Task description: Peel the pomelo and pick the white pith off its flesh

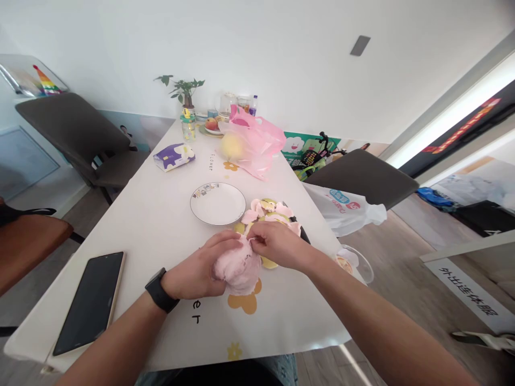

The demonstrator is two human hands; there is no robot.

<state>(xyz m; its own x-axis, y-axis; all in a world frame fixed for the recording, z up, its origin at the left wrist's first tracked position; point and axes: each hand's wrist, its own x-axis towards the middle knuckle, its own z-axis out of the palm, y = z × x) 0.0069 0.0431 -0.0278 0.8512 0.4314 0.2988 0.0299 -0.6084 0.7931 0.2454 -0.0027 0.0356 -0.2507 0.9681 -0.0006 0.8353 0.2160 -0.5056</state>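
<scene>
From the head-worn camera, we looked down on a white table (161, 214) where two bare hands worked at a round, pink-skinned fruit (239, 271), its outer rind gone. The fruit was near the table's close edge, raised over a printed orange flower, just nearer to us than a heap of peel (270, 264), yellow outside and pink within. A white plate (219, 203) lay beyond it, its middle bare.

We took the step in hand to be picking off the soft pith. To do it well, we would have kept the fruit steady, lifted a loose edge at the top and drawn it away in small, low pulls — hard tugging could have torn the flesh. Turning the fruit a little after each strip would have kept a fresh edge within reach.

The left hand (197, 273) had its grip spread about as wide as the fruit, fingers over the top and thumb low on the side, holding it firmly. The right hand (277, 244) had a narrow grip — thumb and fingertips drawn together, pinching the fruit's upper edge. We could not tell how much pith was caught between them.
</scene>
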